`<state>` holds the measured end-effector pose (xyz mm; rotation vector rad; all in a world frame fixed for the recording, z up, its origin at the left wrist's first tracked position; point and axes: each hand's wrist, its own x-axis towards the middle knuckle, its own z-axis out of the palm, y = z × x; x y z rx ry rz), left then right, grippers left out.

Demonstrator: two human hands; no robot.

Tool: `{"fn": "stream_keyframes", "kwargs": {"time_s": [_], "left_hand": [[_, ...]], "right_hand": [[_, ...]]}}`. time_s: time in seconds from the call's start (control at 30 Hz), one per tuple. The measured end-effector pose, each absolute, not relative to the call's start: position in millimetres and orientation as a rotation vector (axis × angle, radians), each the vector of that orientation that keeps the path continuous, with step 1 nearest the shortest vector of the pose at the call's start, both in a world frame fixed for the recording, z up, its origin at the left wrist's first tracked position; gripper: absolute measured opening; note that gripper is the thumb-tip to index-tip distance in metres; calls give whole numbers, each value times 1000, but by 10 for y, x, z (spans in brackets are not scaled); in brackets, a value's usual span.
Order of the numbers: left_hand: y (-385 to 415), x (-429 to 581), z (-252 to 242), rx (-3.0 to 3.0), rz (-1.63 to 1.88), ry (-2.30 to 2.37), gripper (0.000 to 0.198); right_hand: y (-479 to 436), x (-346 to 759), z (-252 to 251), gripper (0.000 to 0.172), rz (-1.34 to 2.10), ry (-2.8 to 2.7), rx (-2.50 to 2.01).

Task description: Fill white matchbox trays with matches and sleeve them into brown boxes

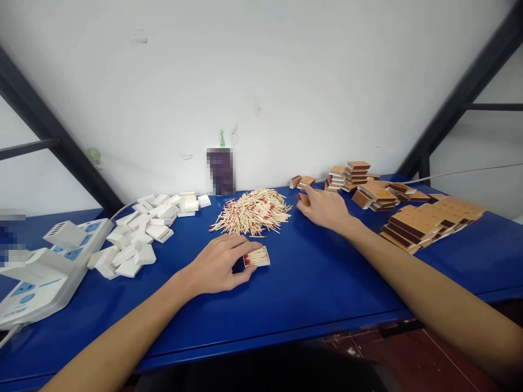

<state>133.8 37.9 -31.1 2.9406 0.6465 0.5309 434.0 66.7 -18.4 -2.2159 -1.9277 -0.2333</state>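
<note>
Left hand (pixel 220 265) pinches the white match tray (pixel 263 264), filled, at table (pixel 286 305) front before the match pile (pixel 261 211); right hand (pixel 327 208) fingers touch a brown sleeve (pixel 303 199), grip indeterminable.

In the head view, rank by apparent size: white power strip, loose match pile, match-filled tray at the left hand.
Largest to smallest:
1. White power strip; nearness to the camera may exaggerate its lead
2. Loose match pile
3. Match-filled tray, at the left hand
</note>
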Motion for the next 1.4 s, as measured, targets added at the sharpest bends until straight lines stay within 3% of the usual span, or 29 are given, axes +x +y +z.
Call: {"fn": "stream_keyframes", "kwargs": {"time_s": [0.1,0.3,0.8,1.07,1.23,1.4], "left_hand": [[387,1333,-313,2922,579,779,34],[438,1292,-310,2802,642,991,24],[434,1297,-333,2789,584,848,22],[463,1272,-369,2775,559,753,32],[508,1266,-403,2777,614,754,36],[538,1281,-422,2761,676,751,33]], "right_hand": [[471,4134,-103,38,-334,-2053,-1698],[88,3744,-186,42,147,-2455,-1025],[110,3747,-234,41,98,-2597,-1221],[138,3735,-280,37,211,-2556,-1160],[176,3754,-296,43,265,-2564,-1220],[195,3769,-276,30,318,-2547,-1230]]}}
